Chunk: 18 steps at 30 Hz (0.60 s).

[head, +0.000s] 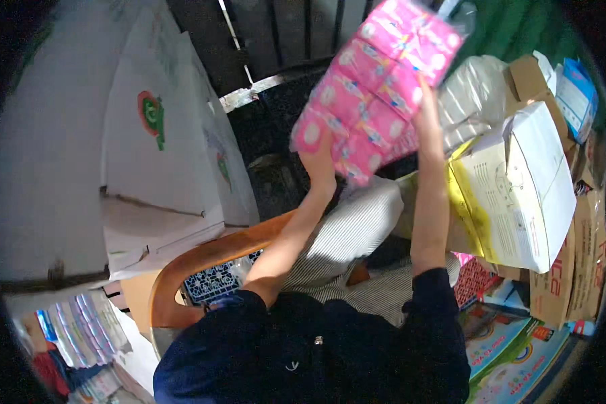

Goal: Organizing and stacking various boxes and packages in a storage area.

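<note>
A large clear plastic bag of small pink packets point(366, 96) is raised in front of me, tilted, above my knees. At its lower left side, my left hand point(319, 154) grips the plastic, with the fingers partly hidden by the bag. My right hand point(426, 103) holds the right side of the bag, its thumb or a finger showing against the packets. The packets bear printed pictures and lie in rows within the plastic. I sit in striped trousers on a chair with a curved wooden armrest point(222, 242).
Tall white sacks or sheets point(146, 166) stand on the left. On the right, a white and yellow carton point(515, 192) stands by cardboard boxes point(568, 262) and a clear plastic bag point(472, 98). Wrapped packs point(83, 328) lie at lower left. A dark slatted gate point(293, 30) is ahead.
</note>
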Available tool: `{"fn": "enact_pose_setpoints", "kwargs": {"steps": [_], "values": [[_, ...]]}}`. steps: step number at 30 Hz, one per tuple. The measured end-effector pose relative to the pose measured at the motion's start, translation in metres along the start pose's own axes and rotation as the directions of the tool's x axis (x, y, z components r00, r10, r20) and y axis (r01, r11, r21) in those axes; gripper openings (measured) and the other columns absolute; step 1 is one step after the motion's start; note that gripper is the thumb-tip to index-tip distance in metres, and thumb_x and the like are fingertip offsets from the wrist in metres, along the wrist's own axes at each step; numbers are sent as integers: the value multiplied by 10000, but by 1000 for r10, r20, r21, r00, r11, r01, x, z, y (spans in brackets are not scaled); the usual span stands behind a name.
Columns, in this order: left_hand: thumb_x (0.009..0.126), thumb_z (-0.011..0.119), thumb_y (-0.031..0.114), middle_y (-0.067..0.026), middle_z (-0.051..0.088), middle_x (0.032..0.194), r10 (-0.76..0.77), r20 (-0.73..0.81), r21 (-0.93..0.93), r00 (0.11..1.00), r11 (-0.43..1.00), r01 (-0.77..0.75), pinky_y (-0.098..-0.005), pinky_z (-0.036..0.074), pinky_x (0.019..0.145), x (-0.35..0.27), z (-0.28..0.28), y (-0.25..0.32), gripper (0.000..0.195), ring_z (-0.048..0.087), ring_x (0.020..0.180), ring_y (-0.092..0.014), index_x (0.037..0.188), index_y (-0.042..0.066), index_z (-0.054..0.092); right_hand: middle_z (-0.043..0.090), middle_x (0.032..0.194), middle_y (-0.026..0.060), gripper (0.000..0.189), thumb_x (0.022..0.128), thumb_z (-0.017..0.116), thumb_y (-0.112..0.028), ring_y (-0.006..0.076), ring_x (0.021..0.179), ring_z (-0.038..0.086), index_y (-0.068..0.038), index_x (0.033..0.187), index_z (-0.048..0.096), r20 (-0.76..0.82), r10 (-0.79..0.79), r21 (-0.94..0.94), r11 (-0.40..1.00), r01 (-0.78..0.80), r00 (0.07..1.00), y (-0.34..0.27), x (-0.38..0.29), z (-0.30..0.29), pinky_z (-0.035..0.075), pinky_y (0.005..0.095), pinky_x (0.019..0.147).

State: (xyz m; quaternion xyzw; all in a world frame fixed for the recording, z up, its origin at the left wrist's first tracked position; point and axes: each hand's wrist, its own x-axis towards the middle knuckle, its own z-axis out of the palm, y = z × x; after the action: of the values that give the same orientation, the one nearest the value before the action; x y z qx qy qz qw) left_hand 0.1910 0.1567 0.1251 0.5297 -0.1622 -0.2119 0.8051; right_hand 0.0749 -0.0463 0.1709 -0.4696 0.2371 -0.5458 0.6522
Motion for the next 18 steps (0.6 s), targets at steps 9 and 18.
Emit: {"fn": "enact_pose_setpoints", "kwargs": {"steps": [9, 18], "values": [[630, 658, 193, -88, 395, 1119, -218, 138, 404, 966, 903, 146, -291, 309, 847, 127, 20, -138, 633, 383, 1005, -189, 1141, 27, 324, 500, 862, 83, 394, 730, 548, -198, 154, 749, 475, -13, 1051, 414, -503, -116, -350, 933, -79, 856, 171, 1, -88, 413, 275, 630], [724, 564, 223, -78, 348, 1167, -554, 479, 61, 681, 795, 604, -326, 292, 871, 123, 38, -303, 613, 351, 1048, -215, 1200, 47, 220, 463, 960, 72, 582, 662, 625, -201, 156, 808, 451, -15, 1127, 330, -915, -104, -187, 966, -179, 391, 246, 27, -217, 406, 257, 652]]}}
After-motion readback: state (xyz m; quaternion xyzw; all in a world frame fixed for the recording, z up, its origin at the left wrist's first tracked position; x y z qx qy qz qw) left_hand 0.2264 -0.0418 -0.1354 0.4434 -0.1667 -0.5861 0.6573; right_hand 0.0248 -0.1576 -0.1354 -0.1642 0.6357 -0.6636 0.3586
